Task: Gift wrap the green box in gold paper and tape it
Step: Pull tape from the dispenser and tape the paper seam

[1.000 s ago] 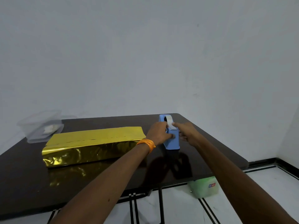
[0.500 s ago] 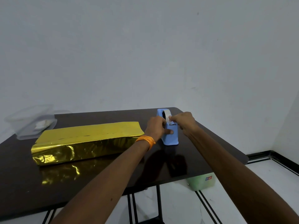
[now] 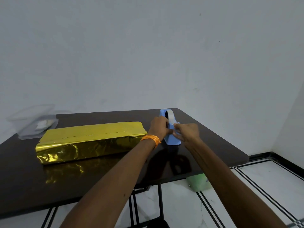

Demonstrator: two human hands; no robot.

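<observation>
**A:** What's closest?

**B:** Two bare forearms reach out over the dark table (image 3: pixel 24 186). The left wrist wears an orange thread bracelet (image 3: pixel 151 139). Under the right forearm, below the table's edge, a pale green bin (image 3: pixel 197 183) stands on the tiled floor (image 3: pixel 263 186).

**A:** And the hands?

**B:** Both are at the blue tape dispenser (image 3: pixel 172 141), which stands upright on the table. The left hand (image 3: pixel 158 128) grips its left side, with the fingers (image 3: pixel 166 125) curled round the body. The right hand (image 3: pixel 187 133) comes in from the other side. Its fingertips (image 3: pixel 177 127) are drawn together against the dispenser's near top edge.

**A:** Are they pinching tape?

**B:** I can't tell, because that spot is blurred. The white tape roll (image 3: pixel 170 116) sits in the dispenser's top, just beyond both sets of fingertips.

**A:** Where's the box?

**B:** The box in gold paper (image 3: pixel 92 140) lies flat on the table, to the left of the left hand's fingers. Its right end is near the left wrist and apart from the dispenser. A seam runs along its top face, with small dark gaps in it.

**A:** And further back?

**B:** A clear plastic container (image 3: pixel 32 122) sits at the table's far left edge, well away from either hand's fingers. It holds something white. Behind everything is a plain pale wall (image 3: pixel 148 46).
</observation>
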